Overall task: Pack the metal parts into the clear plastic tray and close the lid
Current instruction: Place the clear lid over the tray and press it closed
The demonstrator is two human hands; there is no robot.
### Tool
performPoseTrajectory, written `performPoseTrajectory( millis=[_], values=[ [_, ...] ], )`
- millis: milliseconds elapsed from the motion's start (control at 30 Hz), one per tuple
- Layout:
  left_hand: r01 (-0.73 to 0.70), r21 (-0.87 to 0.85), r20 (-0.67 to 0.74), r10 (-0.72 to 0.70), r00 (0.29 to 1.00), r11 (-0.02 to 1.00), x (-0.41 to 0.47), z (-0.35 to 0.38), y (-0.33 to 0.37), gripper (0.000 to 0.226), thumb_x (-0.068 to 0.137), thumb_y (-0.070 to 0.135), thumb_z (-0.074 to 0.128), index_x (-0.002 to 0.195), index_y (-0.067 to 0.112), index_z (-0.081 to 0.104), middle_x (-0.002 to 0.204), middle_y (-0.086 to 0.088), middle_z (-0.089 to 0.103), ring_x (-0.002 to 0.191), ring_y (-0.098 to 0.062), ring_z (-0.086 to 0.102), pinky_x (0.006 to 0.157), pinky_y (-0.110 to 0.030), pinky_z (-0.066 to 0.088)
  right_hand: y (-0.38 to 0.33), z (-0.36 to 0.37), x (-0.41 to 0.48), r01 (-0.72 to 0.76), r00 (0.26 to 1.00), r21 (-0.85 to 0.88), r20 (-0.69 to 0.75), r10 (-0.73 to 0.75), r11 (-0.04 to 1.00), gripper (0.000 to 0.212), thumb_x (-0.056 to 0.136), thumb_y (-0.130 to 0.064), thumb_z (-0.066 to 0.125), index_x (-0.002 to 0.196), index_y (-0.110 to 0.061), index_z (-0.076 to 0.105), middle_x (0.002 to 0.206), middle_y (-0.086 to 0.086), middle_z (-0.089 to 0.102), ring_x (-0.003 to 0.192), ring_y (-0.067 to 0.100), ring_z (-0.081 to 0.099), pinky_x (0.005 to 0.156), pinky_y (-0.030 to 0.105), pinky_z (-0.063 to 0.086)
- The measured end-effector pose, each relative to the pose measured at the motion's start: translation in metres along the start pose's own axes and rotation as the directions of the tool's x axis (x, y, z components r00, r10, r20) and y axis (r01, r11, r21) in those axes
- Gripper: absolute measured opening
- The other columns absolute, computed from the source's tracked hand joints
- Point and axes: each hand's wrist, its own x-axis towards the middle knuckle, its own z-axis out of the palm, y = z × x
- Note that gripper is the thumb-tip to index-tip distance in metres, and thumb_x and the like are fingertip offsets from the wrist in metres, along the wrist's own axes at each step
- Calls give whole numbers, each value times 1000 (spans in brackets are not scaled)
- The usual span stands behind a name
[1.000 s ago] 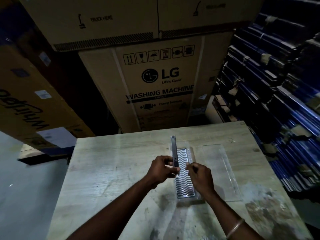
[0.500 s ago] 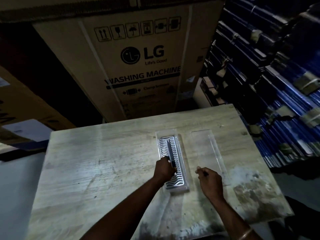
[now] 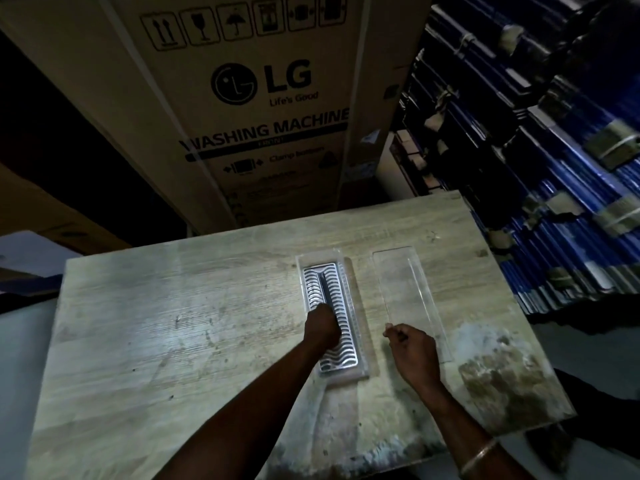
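Observation:
A clear plastic tray (image 3: 360, 327) lies lengthwise in the middle of the wooden table (image 3: 173, 323). Inside it sits a ribbed metal part (image 3: 343, 306) with wavy ridges. A dark narrow metal bar (image 3: 325, 289) lies along the middle of that part, and my left hand (image 3: 322, 327) presses its near end, fingers curled over it. The clear lid (image 3: 401, 289) lies flat on the table to the right of the tray. My right hand (image 3: 412, 351) rests at the lid's near left corner, fingers pinched on its edge.
A large LG washing machine carton (image 3: 263, 109) stands just behind the table. Stacks of blue boxes (image 3: 554, 168) fill the right side. The table's right front area has a worn dark patch (image 3: 498, 386). More cartons stand in the dark at left.
The metal bar went from held upright in both hands to lying in the tray under my left hand. My right hand moved right to the lid's near corner.

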Motion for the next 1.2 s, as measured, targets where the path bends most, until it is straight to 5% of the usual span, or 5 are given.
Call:
performPoseTrajectory(
  millis=[400, 667, 800, 900, 1200],
  values=[
    [18, -50, -127, -24, 992, 999, 2, 2, 3, 26, 96, 2, 41, 119, -3, 51, 119, -25, 64, 113, -41, 62, 93, -45, 50, -9, 3, 24, 30, 999, -9, 21, -30, 1000, 26, 91, -33, 61, 75, -19, 75, 67, -5, 73, 63, 5, 66, 66, 27, 52],
    [-2, -64, -166, -9, 986, 998, -2, -2, 0, 34, 96, 12, 51, 125, -6, 47, 116, -26, 65, 107, -42, 65, 88, -46, 52, 6, -7, 44, 7, 996, -87, -85, -14, 996, 28, 89, -34, 61, 69, -15, 67, 63, 5, 68, 61, 22, 63, 60, 33, 50],
    [-41, -29, -130, 37, 991, 999, -5, -11, -3, 31, 94, 13, 60, 117, -6, 53, 117, -27, 64, 112, -42, 62, 87, -43, 51, 16, -18, 59, -27, 987, -138, -161, 4, 990, 10, 85, -14, 64, 88, -5, 65, 94, 17, 65, 84, 27, 60, 76, 25, 48],
    [-95, 2, -148, 94, 984, 995, -7, -14, -5, 25, 94, 12, 59, 113, -4, 59, 115, -26, 66, 111, -41, 62, 86, -42, 49, 34, -18, 71, -174, 980, -368, -152, 126, 913, 37, 79, -14, 65, 114, -5, 55, 115, 21, 53, 101, 36, 53, 86, 38, 50],
    [-156, -143, -243, 118, 963, 977, -10, -34, -14, 22, 84, 11, 68, 106, 14, 68, 91, -9, 80, 86, -21, 76, 72, -28, 58, 54, -20, 85, -256, 966, -337, -118, 229, 906, 51, 70, 9, 53, 119, -5, 55, 112, 25, 61, 102, 45, 59, 90, 46, 50]
  ],
)
